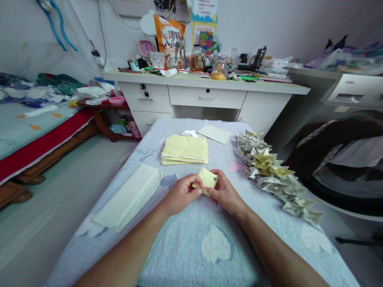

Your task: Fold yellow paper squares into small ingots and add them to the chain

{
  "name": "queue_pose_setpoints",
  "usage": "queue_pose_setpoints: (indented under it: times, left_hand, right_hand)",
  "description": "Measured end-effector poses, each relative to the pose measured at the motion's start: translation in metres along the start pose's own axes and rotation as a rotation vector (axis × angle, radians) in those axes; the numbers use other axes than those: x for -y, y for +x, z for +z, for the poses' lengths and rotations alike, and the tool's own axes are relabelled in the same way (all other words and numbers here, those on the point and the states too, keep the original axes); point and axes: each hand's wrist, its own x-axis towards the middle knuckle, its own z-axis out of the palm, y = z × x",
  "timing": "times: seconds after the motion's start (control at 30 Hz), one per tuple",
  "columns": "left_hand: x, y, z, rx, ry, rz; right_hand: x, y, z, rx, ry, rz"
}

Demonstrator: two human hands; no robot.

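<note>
Paper [206,179], a small yellow piece already creased into a pointed shape, sits pinched between both hands just above the cloth-covered table [191,247], near its middle. The left hand [181,195] closes on the piece's left edge with thumb and fingertips, and the right hand [224,193] closes on its right side, fingers curled under. Both grips are narrow and tight, as suits pressing a fold; holding it from two sides keeps the piece steady, and the forearms lie low along the table, which probably steadies the hands too.

Just beyond the hands lies a stack of yellow sheets [185,150], square and flat, close enough to reach without leaning. Behind that stack a single pale sheet [214,133] lies apart, with a bit of white paper beside it. To the left, angled along the table's edge, is a longer pile of pale green-white sheets [128,197], well clear of the hands.

Along the right side runs a row of folded pieces [269,171], silver-grey with some yellow among them, overlapping one another from the far end towards the near corner. They look like the same sort of shape as the piece in hand, laid out of the way on the side of the right hand.

Farther back stands a white desk [206,95] crowded with bottles, packets and small things. A bed [26,127] with a red edge is at the left, and dark clothing [329,147] is heaped at the right.
</note>
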Motion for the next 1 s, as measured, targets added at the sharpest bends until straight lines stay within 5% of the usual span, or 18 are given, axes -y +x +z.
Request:
queue_pose_setpoints:
  times: [0.83, 1.0]
  left_hand:
    - [0.006, 0.006, 0.011, -0.138, -0.229, -0.167]
    - [-0.001, 0.006, 0.01, -0.176, -0.32, -0.246]
  right_hand:
    - [0.008, -0.003, 0.001, 0.078, 0.041, 0.019]
    - [0.004, -0.003, -0.003, 0.029, -0.095, -0.082]
